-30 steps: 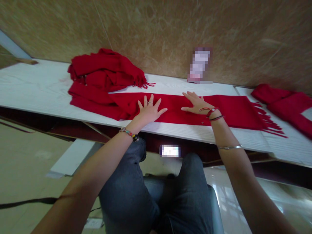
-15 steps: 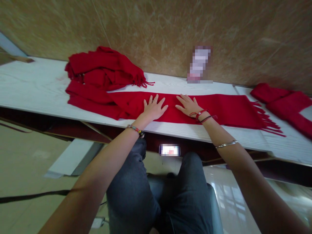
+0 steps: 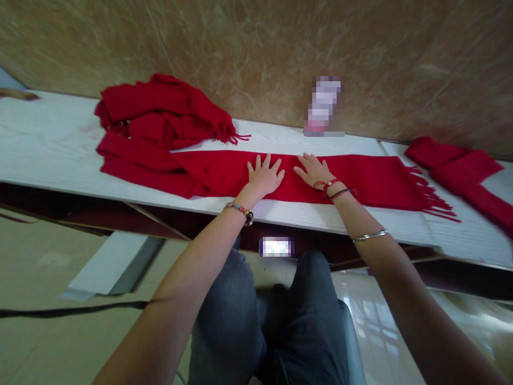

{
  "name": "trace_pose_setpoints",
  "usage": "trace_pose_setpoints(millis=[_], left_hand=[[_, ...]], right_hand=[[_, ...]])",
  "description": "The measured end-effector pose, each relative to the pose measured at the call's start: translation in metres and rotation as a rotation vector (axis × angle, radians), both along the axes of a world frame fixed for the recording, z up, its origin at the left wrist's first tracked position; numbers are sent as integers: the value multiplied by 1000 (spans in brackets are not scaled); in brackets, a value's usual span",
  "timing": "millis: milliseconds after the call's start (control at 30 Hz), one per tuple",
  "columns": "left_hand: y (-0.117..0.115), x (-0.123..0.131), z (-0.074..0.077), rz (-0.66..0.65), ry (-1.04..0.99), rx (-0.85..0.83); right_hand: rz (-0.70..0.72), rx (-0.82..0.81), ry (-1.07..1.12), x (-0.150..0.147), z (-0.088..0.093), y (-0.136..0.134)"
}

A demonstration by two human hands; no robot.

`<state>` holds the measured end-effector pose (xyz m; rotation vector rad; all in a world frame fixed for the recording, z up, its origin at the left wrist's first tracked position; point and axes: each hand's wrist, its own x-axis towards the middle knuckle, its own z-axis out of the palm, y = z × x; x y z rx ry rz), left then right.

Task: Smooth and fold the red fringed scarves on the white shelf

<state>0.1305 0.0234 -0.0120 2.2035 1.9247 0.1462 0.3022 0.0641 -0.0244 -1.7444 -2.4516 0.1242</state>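
Note:
A red fringed scarf point(image 3: 368, 179) lies lengthwise along a narrow white table point(image 3: 52, 139). Its right part is flat, with the fringe toward the right; the left part is loose and creased. Both palms face down on the cloth near its middle. My left hand point(image 3: 265, 175) has spread fingers and a ring on one of them. A short way to its right, my right hand point(image 3: 315, 172) also lies flat with fingers apart. Behind the creased end is a crumpled heap of red fabric point(image 3: 160, 109) with a fringe, touching or joined to the scarf; I cannot tell which.
Another red folded cloth point(image 3: 457, 166) lies at the table's right end. A brown marbled wall point(image 3: 248, 59) rises behind the table, with a blurred-out upright item point(image 3: 324, 104) against it. Below the table edge is a phone point(image 3: 276, 247) with a lit screen, its picture blurred out.
My left hand has slid right over the scarf, closer to my right hand. My right hand is nearly where it was. The whole view has shifted slightly.

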Motion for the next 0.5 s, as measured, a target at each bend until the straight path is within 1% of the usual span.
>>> trace_pose_setpoints(millis=[67, 133, 233, 367, 500], left_hand=[[0, -3, 0, -5, 1, 7], [1, -7, 0, -3, -1, 5], [2, -17, 1, 52, 9, -11], [3, -40, 1, 154, 38, -13], [-3, -69, -2, 212, 83, 29]], right_hand=[[6, -55, -31, 1, -2, 0], [4, -73, -43, 2, -3, 0], [12, -74, -40, 1, -3, 0], [34, -59, -21, 2, -2, 1], [20, -65, -18, 1, 0, -1]])
